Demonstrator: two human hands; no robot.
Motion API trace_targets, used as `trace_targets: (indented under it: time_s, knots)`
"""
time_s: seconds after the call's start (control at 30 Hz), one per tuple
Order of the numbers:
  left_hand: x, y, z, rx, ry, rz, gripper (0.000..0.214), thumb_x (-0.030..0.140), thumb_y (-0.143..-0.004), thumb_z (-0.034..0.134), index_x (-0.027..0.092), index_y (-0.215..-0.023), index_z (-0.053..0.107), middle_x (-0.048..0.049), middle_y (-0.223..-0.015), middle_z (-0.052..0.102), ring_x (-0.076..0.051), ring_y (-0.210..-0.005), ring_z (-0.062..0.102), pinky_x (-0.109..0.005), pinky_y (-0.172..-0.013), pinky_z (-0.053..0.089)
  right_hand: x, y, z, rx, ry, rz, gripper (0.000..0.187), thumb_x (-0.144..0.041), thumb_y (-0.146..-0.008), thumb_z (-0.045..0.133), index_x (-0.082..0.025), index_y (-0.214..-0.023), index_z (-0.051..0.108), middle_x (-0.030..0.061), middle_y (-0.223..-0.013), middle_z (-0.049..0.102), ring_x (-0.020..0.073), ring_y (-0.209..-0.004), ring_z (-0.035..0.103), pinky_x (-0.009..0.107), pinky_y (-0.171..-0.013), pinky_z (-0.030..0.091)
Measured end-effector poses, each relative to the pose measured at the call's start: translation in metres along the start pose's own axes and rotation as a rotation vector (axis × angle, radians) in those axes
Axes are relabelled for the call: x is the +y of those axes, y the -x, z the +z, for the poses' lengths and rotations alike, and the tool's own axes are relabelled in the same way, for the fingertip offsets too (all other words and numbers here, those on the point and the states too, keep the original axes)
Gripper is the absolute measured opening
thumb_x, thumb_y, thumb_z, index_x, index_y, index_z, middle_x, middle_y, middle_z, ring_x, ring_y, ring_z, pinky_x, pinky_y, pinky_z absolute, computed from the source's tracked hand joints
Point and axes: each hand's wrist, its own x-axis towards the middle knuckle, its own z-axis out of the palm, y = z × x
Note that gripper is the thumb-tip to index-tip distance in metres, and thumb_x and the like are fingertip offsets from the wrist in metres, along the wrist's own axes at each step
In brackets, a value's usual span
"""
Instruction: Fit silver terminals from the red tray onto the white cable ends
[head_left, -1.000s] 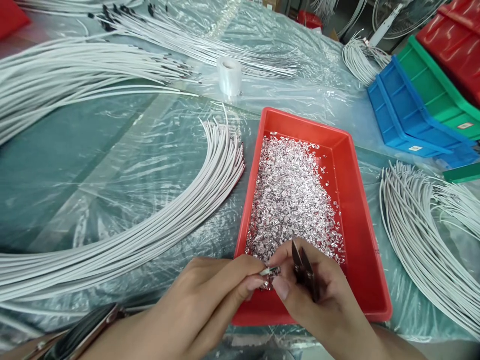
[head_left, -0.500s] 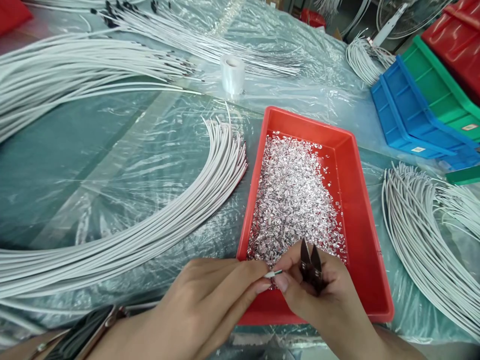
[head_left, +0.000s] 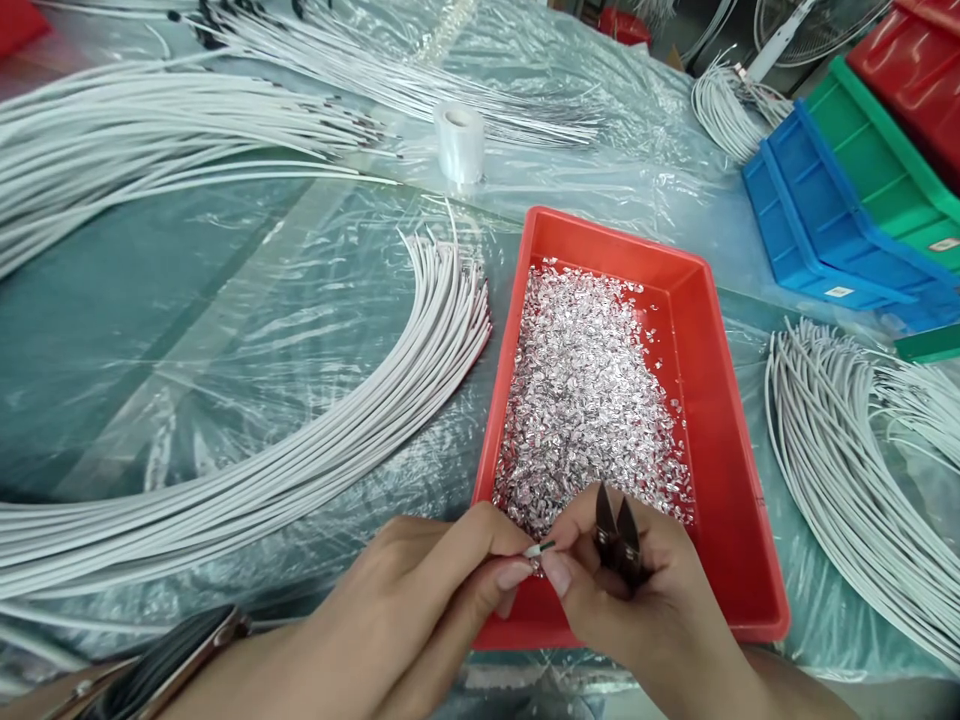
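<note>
My left hand [head_left: 427, 595] pinches a white cable [head_left: 537, 549] between thumb and fingers, just behind its end. A short dark-tipped bit of inner wire sticks out towards my right hand [head_left: 637, 590]. That hand is closed round a pair of small dark snips [head_left: 616, 530], their blades pointing up and apart. Its thumb and forefinger meet at the wire's tip; whether they grip it is hard to make out. Both hands hover over the near end of a red tray [head_left: 739, 500], which holds a heap of silvery foil scraps [head_left: 592, 390].
A curved bundle of white cables [head_left: 360, 420] lies to the left, another bundle [head_left: 840, 480] to the right. Further back are more cables [head_left: 187, 120] and a clear film roll [head_left: 460, 145]. Blue bins [head_left: 810, 210] and a green bin [head_left: 877, 150] stand at the back right.
My left fingers have shifted, with the forefinger more bent and the thumb now showing. The cable end has moved slightly left. My right hand still holds the snips.
</note>
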Motion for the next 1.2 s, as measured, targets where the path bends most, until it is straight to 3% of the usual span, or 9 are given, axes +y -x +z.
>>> trace_targets:
  time_s: [0.6, 0.77, 1.0, 1.2]
  knots:
    - [0.0, 0.007, -0.001, -0.016, -0.011, -0.04, 0.015, 0.022, -0.1, 0.03, 0.024, -0.102, 0.045, 0.0014, -0.079, 0.059, -0.013, -0.068, 0.059, -0.024, -0.063, 0.05, 0.004, -0.001, -0.001, -0.025, -0.019, -0.032, 0.016, -0.014, -0.073, 0.064, -0.023, -0.07, 0.051, -0.0077, -0.053, 0.043, 0.0066, -0.042, 0.034, 0.02, -0.039, 0.029]
    - [-0.001, 0.006, -0.001, -0.038, 0.01, -0.045, 0.016, 0.02, -0.099, 0.03, 0.024, -0.105, 0.044, 0.001, -0.082, 0.059, -0.013, -0.071, 0.059, -0.024, -0.065, 0.051, 0.014, -0.002, -0.002, -0.037, -0.029, -0.101, 0.014, -0.016, -0.077, 0.063, -0.022, -0.071, 0.052, -0.0073, -0.053, 0.046, 0.0062, -0.041, 0.034, 0.018, -0.038, 0.031]
    - [-0.006, 0.009, -0.001, -0.105, 0.096, -0.116, 0.016, 0.024, -0.1, 0.033, 0.025, -0.11, 0.046, 0.0008, -0.086, 0.06, -0.013, -0.076, 0.058, -0.023, -0.07, 0.049, 0.01, -0.002, -0.002, -0.022, -0.012, -0.083, 0.014, -0.019, -0.075, 0.065, -0.022, -0.069, 0.053, -0.0074, -0.055, 0.044, 0.0064, -0.043, 0.037, 0.018, -0.039, 0.032]
    - [-0.006, 0.007, -0.002, -0.132, 0.191, -0.152, 0.02, 0.026, -0.101, 0.032, 0.024, -0.099, 0.051, 0.0013, -0.082, 0.059, -0.012, -0.076, 0.058, -0.023, -0.071, 0.047, 0.01, -0.001, 0.0, 0.003, 0.027, -0.07, 0.015, -0.019, -0.075, 0.065, -0.022, -0.067, 0.053, -0.0072, -0.054, 0.044, 0.0071, -0.044, 0.039, 0.018, -0.039, 0.034]
